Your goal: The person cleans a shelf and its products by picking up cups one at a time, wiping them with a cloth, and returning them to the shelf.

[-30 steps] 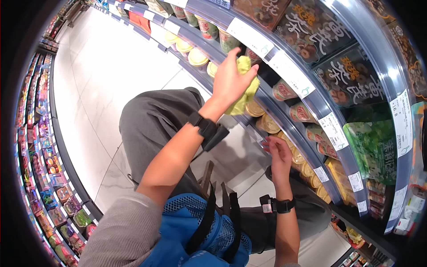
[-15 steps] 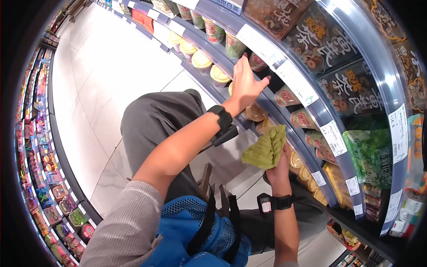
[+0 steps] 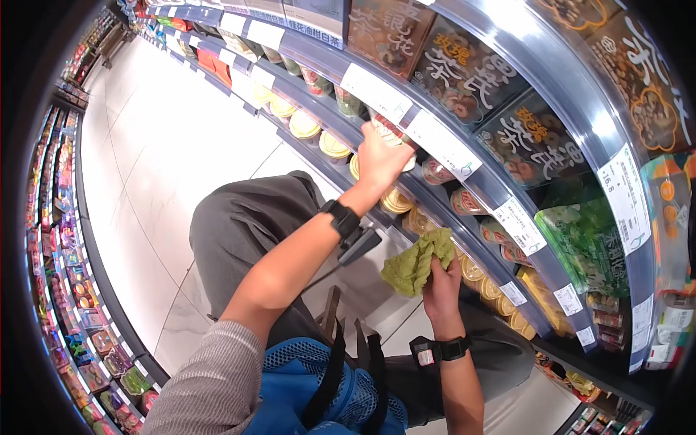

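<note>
My left hand [image 3: 382, 161] reaches into the middle shelf, its fingers closed round a canister with a red and white label [image 3: 389, 129], which is partly covered by the hand. Similar canisters [image 3: 437, 171] stand in a row on both sides of it. Lower and to the right, my right hand [image 3: 444, 290] grips a crumpled green cloth [image 3: 417, 264] in front of the lower shelf. Yellow-lidded jars [image 3: 334, 144] line that lower shelf below my left hand.
Price-tag rails [image 3: 442, 145] edge the curved-looking shelves. Dark boxes [image 3: 471, 72] and a green bag [image 3: 583, 243] sit higher up. My bent knee [image 3: 246, 217] is beside the shelf, over the pale tiled floor [image 3: 156, 196]. Another stocked shelf [image 3: 87, 312] runs along the left.
My left hand has gone from open fingers beside the canisters to closed round one. The cloth is bunched differently in my right hand. The view has shifted, moving the shelves leftward.
</note>
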The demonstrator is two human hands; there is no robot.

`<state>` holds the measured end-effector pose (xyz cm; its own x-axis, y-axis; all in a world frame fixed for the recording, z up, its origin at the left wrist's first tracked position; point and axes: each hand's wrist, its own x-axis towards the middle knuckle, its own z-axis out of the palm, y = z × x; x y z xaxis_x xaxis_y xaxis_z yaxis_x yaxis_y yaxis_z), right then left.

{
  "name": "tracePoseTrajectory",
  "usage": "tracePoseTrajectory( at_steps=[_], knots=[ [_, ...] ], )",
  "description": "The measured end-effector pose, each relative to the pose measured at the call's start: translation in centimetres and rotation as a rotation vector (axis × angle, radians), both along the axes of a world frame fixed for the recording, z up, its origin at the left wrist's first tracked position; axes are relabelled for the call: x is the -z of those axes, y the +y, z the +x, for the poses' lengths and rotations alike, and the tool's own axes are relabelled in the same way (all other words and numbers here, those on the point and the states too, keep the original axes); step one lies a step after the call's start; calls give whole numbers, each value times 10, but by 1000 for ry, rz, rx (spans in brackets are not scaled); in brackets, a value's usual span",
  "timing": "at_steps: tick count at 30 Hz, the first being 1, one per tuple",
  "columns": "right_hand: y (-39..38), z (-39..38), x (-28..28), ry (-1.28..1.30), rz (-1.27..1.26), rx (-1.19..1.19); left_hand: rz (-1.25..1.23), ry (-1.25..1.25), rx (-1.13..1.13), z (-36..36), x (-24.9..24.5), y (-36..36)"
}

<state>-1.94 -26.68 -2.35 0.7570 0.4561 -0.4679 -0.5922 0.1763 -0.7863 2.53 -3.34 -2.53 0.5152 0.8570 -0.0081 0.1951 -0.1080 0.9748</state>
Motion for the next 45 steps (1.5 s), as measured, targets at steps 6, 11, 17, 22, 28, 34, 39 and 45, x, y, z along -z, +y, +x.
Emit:
tracePoseTrajectory(
  at_steps=[6,11,17,22,28,34,39,45],
  knots=[
    [3,-15,-13,-1094,-240,82,-865,-147,172,-79,-35,-63],
    [14,-11,-53,-1561,-140,-258,-1074,-170,378,-115,-38,-102],
    [13,3,-74,-1509,-256,-261,-702,-112,835,-119,-36,-82],
    [6,8,-86,-1691,-463,-210,-275,108,1197,-115,-70,-44],
    [-7,3,-85,-1099,-350,-145,-554,247,1452,-121,-61,-11],
    [-4,6,-87,-368,303,-65,-1053,13,1375,-134,-40,-22],
    [-4,16,-47,11,454,9,-1431,-160,1382,-130,-35,-35],
    [-11,6,-34,-197,207,107,-1366,-317,982,-133,-22,-63]
  ],
)
